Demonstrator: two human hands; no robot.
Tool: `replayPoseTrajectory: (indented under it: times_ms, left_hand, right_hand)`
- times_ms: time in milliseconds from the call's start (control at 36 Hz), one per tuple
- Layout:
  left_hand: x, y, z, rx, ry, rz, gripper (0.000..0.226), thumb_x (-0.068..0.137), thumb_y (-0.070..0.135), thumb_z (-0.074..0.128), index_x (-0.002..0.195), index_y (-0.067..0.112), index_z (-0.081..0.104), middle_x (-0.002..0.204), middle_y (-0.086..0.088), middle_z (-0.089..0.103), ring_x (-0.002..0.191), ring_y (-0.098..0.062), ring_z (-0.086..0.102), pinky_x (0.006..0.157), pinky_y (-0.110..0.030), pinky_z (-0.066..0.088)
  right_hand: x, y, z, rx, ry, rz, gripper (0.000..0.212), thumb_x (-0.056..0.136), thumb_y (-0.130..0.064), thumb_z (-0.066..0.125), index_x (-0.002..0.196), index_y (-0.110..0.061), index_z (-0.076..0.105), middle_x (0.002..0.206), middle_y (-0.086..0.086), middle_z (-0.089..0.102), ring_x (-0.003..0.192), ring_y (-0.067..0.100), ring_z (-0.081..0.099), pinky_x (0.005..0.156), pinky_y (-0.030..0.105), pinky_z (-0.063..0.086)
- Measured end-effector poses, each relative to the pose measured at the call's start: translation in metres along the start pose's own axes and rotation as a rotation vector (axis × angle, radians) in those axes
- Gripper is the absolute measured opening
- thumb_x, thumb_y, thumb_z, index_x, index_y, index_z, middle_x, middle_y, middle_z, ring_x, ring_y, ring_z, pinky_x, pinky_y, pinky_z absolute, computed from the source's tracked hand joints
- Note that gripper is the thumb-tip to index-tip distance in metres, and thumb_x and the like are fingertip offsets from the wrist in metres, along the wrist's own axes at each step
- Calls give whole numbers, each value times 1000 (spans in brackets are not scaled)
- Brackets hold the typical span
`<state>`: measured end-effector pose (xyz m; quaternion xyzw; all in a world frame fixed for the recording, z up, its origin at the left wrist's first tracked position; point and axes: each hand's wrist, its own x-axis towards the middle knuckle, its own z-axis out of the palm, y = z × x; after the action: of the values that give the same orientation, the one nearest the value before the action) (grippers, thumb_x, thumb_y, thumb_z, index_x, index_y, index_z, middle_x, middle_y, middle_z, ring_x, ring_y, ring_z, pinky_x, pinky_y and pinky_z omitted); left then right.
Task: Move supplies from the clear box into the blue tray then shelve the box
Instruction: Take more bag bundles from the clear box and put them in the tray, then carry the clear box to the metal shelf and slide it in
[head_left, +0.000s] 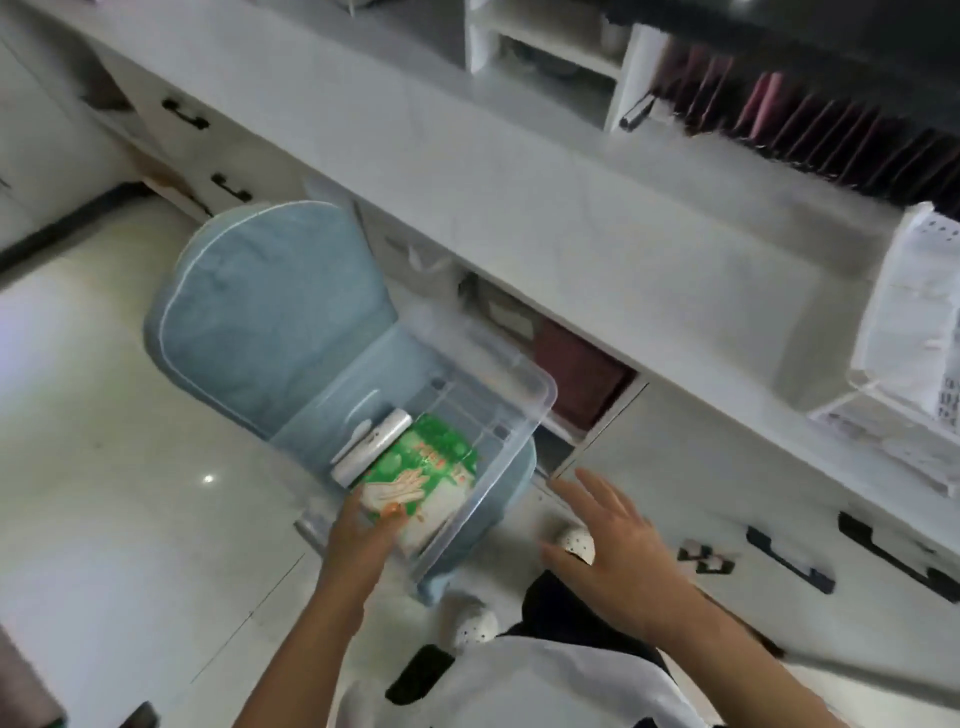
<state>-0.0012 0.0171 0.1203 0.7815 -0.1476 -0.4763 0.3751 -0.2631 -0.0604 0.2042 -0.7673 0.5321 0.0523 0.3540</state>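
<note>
A clear plastic box (524, 387) rests on the seat of a blue cushioned chair (270, 296). Inside it lie a green and white pack of gloves (431, 467) and a white roll of plastic bags (363, 447). My left hand (363, 530) reaches into the box's near end, fingers on the green pack; whether it grips the pack I cannot tell. My right hand (602, 540) hovers open to the right of the box, fingers spread, holding nothing. No blue tray is in view.
A white counter (519, 197) runs diagonally above the chair, with an open cubby (576, 384) under it behind the box. White perforated baskets (914, 322) stand at the right. Drawers with black handles (789, 558) lie right of my hand. White tiled floor on the left.
</note>
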Motion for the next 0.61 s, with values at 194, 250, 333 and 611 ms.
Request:
replayPoseTrajectory:
  times_ms: [194,250,333,611]
  left_hand:
    - [45,-65,-52,-369,109,-410,44,81,20,68,123,13,59,128,-11,55,113,-26,48,90,-34,38]
    - [58,-68,-56,-508,132,-467,33,85,21,65,117,16,59,116,-7,51,116,-27,46,91,-31,35]
    - [86,-77,-52,-559,155,-482,29,94,16,55,124,14,57,113,-6,55,130,-28,44,98,-32,34]
    - [119,-89,-36,-474,270,-545,3,90,5,59,90,6,62,93,-16,59,85,-24,58,71,-30,47]
  right_hand:
    - [35,-35,20,-88,-183,-17,64,90,-57,51,148,-44,28,162,-4,20,148,17,15,120,40,17]
    - [55,-42,29,-74,-213,-41,64,90,-54,54,148,-41,31,161,-4,23,148,16,18,119,37,18]
    - [95,-43,50,-110,-280,-59,65,90,-54,54,148,-35,33,160,-1,27,147,17,21,118,40,22]
    - [230,-22,103,-390,-406,-9,68,92,-49,53,151,-25,29,160,11,22,144,31,24,115,50,26]
